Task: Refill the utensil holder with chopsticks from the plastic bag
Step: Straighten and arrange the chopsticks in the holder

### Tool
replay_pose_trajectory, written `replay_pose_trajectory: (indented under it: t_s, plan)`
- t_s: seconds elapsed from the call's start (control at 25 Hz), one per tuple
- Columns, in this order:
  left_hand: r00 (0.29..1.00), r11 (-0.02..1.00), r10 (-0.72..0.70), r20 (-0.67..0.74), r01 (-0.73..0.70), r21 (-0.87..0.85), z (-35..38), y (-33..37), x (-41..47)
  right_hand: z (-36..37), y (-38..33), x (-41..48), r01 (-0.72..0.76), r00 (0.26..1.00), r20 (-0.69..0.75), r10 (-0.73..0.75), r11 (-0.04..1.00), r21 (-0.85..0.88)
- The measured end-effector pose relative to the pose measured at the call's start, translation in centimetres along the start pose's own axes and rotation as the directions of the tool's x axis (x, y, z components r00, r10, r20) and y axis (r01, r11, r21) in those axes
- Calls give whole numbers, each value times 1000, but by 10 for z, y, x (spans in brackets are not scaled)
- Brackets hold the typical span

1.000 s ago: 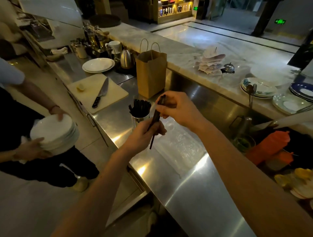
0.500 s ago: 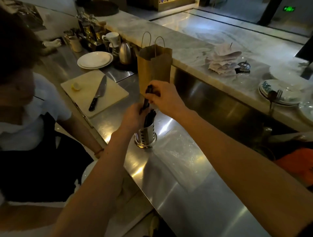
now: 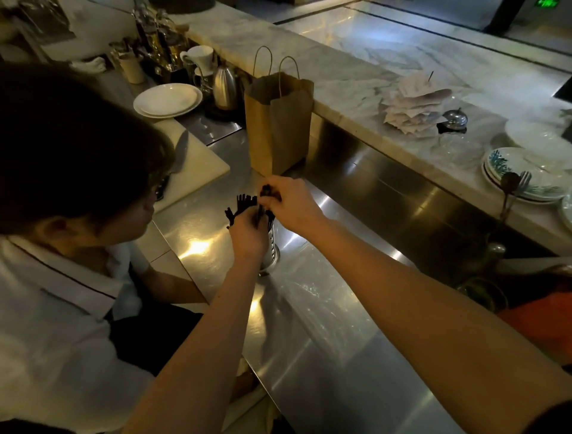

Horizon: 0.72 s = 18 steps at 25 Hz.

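No text can be read. A green lit sign [image 3: 544,3] at the far right edge is cut off and blurred. The writing on the paper slips [image 3: 414,108] stacked on the marble counter [image 3: 340,77] is too small to read.

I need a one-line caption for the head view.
Left hand and right hand grip black chopsticks in a slotted steel utensil holder on the steel counter.
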<state>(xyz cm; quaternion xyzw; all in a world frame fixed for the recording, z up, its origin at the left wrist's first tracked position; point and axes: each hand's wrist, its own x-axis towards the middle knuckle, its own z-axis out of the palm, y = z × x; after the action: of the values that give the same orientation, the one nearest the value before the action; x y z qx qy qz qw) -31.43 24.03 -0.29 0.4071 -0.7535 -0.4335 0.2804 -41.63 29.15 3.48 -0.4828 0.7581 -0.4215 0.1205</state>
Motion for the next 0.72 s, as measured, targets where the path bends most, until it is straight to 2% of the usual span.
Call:
replay_pose_trajectory:
  t_s: [0.16,0.36,0.72]
  plan:
    - [996,1000,-21,-89,18,-25,8,-10,-5,10,16,0,-38,997,61,38,999,-6]
    - [988,994,-111,-108,108,-35,16,-24,-10,26,34,0,-120,988,106,115,992,42]
    - [989,997,-71,-130,68,-30,17,-32,-9,29,38,-1,-131,987,104,125,990,55]
